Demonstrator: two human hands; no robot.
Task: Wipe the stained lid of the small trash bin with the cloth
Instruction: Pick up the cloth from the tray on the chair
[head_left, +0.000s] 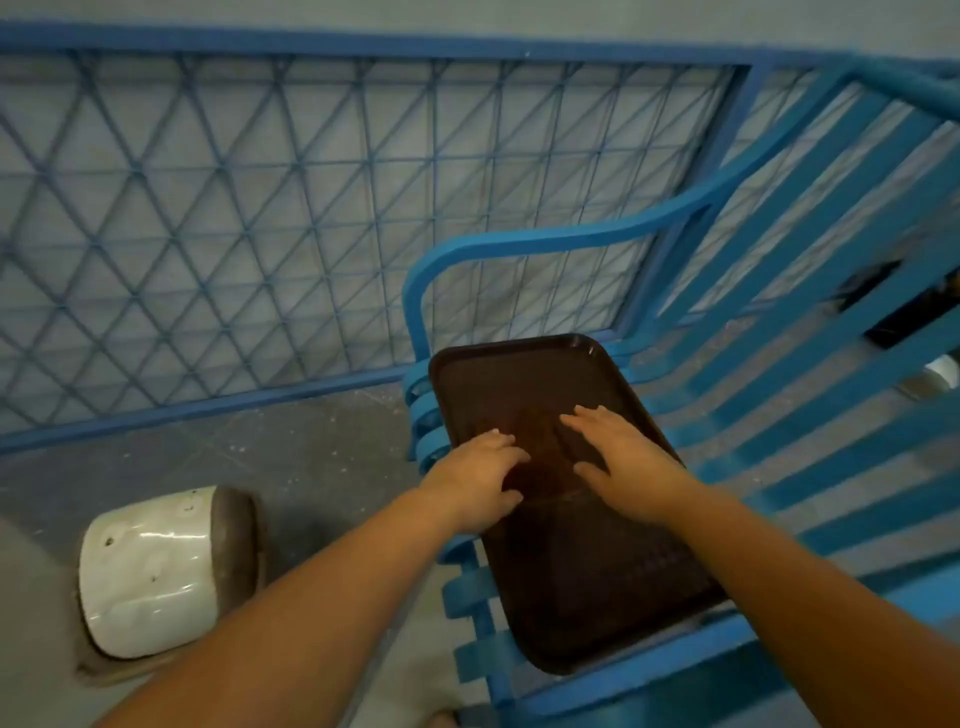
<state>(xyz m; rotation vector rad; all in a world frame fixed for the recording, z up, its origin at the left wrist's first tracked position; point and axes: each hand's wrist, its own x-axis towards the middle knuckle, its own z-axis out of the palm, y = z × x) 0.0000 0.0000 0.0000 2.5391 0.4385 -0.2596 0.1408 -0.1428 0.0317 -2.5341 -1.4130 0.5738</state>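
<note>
Setting: we see a blue slatted bench (810, 332) before a blue mesh railing (291, 208).
Tray: a brown tray (524, 384) lies on the seat.
Left hand (475, 480): fingers loosely bent over the tray, holding nothing.
Right hand (626, 460): spread flat above it.
Bin: a white bin (148, 569) stands on the floor, left of the bench; we cannot tell its lid.

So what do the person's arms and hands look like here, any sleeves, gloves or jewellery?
Both forearms are bare as far as the frame shows: no sleeves in view. The left hand and right hand wear no gloves, and no watch, bracelet or ring shows on either. Fingernails look short and plain, though the picture is a bit soft for fine detail.
</note>
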